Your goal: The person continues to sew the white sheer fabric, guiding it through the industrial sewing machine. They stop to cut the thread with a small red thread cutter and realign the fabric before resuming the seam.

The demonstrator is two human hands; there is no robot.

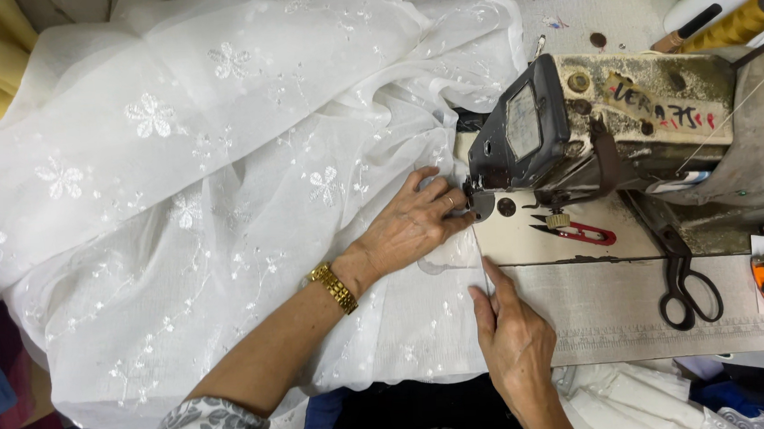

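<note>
We see the sewing machine (606,126) at the right half of the table (635,305), its head reaching left to the needle area. The white sheer fabric (220,162) covers the whole left half of the table and spills over its left and near edges. Open surface remains only on the pale strip to the right of the right hand, between the machine base and the near table edge.

Our left hand (413,221) lies flat on the fabric, fingers extended and released, fingertips just beside the presser foot (480,204). A gold watch band (333,287) sits on that wrist. Our right hand (513,339) rests at the fabric's right edge, near the table front. Its fingers are straight and pressed down on the cloth, not clenched.

The fabric is translucent white, embroidered with small flowers and trailing stems, and lies in loose folds. Its edge runs under the presser foot.

A red thread snip (577,232) lies on the machine bed. Black scissors (681,267) lie to the right of it, with their handles over the pale strip. A gold thread cone (732,21) lies tilted at the top right. No containers are in view.
</note>
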